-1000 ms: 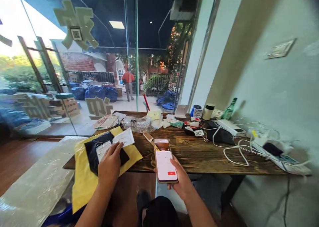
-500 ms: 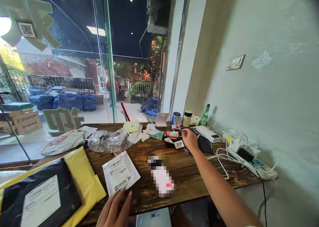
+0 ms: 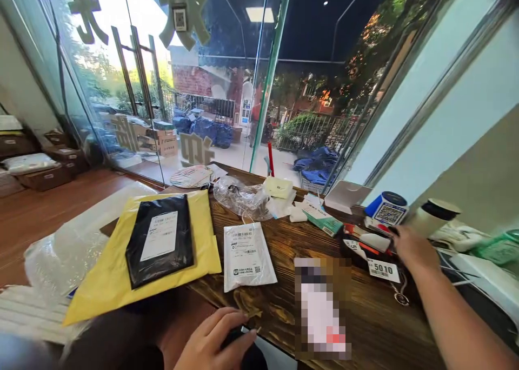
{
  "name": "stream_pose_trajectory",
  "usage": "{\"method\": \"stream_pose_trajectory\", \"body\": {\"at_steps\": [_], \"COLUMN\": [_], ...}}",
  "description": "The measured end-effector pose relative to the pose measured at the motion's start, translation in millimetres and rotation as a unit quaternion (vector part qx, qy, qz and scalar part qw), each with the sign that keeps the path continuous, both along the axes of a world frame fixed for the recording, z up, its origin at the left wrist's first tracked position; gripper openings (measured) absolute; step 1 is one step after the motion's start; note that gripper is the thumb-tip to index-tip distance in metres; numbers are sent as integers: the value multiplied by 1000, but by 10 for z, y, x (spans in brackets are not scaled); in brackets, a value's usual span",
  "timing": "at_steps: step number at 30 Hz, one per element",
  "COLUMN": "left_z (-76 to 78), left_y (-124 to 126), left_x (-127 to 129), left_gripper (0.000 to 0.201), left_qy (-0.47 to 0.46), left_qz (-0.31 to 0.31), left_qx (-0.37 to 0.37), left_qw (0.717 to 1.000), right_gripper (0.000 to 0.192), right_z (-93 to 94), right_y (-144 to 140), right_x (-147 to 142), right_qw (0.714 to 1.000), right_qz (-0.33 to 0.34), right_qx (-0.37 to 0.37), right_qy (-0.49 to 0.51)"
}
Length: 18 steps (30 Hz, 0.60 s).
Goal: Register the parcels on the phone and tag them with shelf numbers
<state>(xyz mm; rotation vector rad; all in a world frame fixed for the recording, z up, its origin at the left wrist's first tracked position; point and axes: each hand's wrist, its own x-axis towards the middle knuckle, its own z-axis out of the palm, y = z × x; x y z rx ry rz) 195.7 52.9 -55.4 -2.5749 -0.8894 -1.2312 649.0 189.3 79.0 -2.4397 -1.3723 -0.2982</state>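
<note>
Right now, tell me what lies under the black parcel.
The black parcel lies flat on a yellow mailer bag, which sticks out on every side. The mailer rests partly on the wooden table. What the parcel covers cannot be seen.

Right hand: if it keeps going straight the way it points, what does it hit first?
The right hand points toward the blue and white QR-code stand at the back of the table. That looks first in line, though depth is unclear.
</note>
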Motion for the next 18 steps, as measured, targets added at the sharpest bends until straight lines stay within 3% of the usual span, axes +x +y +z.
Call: {"method": "stream_pose_trajectory", "body": {"at_steps": [2,4,5,7,10,12,15,18], "left_z": [169,355,456,655,840,825,649,499], "left_y": [30,51,57,56,8,-44,-112,-145], "left_x": [195,433,550,738,846,818,701,489], "left_gripper": [36,52,59,59,36,34,51,52], "left_qy": [-30,-64,-82,-110,-119,-116,-160,-196], "left_qz": [-19,-35,-44,-84,-153,-189,-309,-437], "left_qx": [-40,-111,-161,-298,-494,-551,-546,-601], "left_qw": [999,991,983,944,847,804,762,639], "right_gripper": [32,28,31,40,28,21,9,20], "right_z": [89,137,140,112,29,-21,-85,-146], "right_y": [-228,-553,-731,-1067,-1391,-1472,-1535,-1686], "right_x": [-302,-759,-1022,-1534,-2064,-2229,-2393,-2630], "right_qw": [989,921,885,816,741,740,776,759], "right_qz": [8,81,154,244,300,347,413,427], "right_qx": [150,354,345,233,208,157,-42,-138], "right_qy": [2,139,272,469,564,554,475,473]}}
